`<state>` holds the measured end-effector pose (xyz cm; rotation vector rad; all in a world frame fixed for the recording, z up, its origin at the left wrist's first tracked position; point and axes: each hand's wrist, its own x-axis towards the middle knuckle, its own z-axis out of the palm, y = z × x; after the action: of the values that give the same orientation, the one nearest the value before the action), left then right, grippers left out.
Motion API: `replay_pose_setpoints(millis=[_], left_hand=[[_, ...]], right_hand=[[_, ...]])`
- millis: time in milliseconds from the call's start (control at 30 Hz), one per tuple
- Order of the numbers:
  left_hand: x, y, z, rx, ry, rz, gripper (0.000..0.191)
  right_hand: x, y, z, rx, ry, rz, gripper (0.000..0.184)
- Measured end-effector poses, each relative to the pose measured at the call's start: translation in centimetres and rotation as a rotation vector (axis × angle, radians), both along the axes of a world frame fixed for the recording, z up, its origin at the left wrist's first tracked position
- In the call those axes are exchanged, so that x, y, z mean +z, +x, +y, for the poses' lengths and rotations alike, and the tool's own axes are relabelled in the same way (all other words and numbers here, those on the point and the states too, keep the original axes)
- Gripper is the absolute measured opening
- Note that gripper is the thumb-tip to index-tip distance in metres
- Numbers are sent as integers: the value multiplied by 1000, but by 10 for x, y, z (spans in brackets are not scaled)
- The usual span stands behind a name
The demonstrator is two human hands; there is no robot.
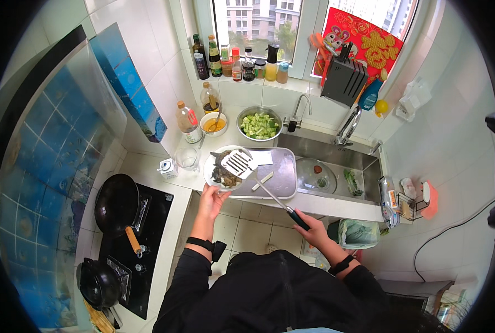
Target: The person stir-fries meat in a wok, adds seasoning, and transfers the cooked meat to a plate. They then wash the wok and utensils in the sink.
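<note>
My left hand (212, 201) grips the near rim of a white plate (208, 166) that bears dark, browned cooked food (226, 178). In my right hand (314, 231) is the dark handle of a slotted spatula (240, 164). Its white slotted head lies over the right part of the plate, partly hiding the food; whether it touches the food I cannot tell. Behind and right of the plate, a metal tray (287, 172) holds a pale strip (263, 181) and a white flat piece (262, 157).
A steel bowl of cut green vegetables (259, 125) and a bowl of orange-yellow liquid (213, 124) stand behind. Glass cup (187, 159) at left. The sink (366, 179) holds a glass lid (316, 176). On the black hob (155, 233) are a wok (117, 205) and a black pot (99, 285).
</note>
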<state>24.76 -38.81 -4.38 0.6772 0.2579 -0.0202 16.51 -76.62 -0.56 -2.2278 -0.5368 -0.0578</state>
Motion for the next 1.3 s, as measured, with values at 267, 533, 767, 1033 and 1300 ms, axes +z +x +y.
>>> replay_pose_setpoints(millis=[267,533,767,1033,1300], left_hand=[[31,1,21,27,70,-4,42],[45,5,36,85,39,22,36],[41,11,44,96,15,13,40],[39,17,50,126,-29,26,44],[41,18,37,84,3,14,42]], right_hand=[[-8,9,1,31,3,-16,53],[0,19,-25,62,-23,5,51],[11,29,-47,81,-43,-67,53],[27,30,-56,49,69,-132,52],[43,49,-21,270,692,1072,33]])
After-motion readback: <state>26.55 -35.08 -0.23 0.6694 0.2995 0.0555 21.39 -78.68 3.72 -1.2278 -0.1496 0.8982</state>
